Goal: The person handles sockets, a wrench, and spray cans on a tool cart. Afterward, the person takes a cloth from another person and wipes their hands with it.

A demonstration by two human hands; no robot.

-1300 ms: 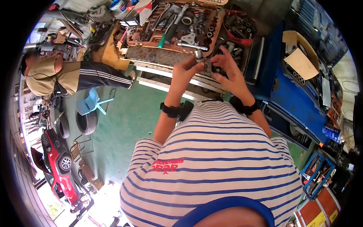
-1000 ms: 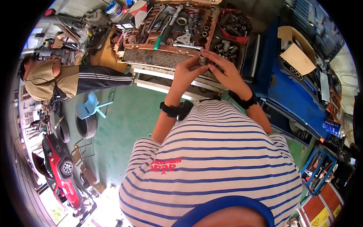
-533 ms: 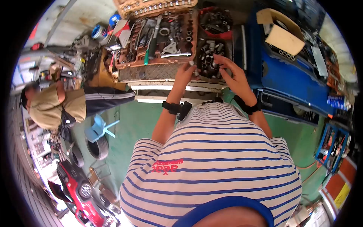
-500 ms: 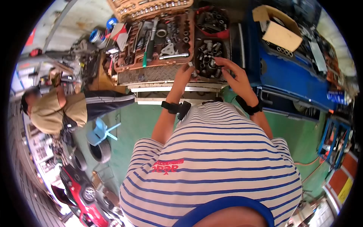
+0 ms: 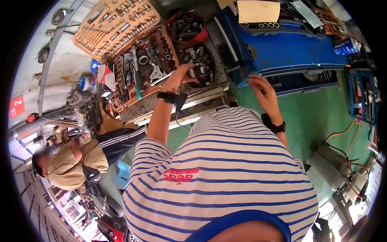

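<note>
At the near left edge of a dark bin (image 5: 213, 64) of metal sockets, my left hand (image 5: 177, 78) has its thumb and forefinger spread apart. A socket (image 5: 192, 72) shows in the gap between them; firm contact is not visible. My right hand (image 5: 264, 94) hangs off the bench's right side, near the blue cabinet's corner. Its fingers are loosely bent and apart, and nothing shows in them. Left of the bin lies an orange-brown tool case (image 5: 117, 105) with a green-handled ratchet (image 5: 138, 80) and a chrome bar (image 5: 161, 79) in it.
Behind the bin stands a red-rimmed container (image 5: 200, 37) of dark sockets. The case's raised lid (image 5: 117, 30) holds sockets. A blue cabinet (image 5: 294, 54) with an open drawer is at right. A person in a tan shirt (image 5: 76, 165) is at left. A grey tank (image 5: 328, 165) stands right.
My view has turned right. My right hand has left the socket bin and moved right, past the bench edge. My left hand, earlier closed on a socket, has reached the bin and its fingers have parted.
</note>
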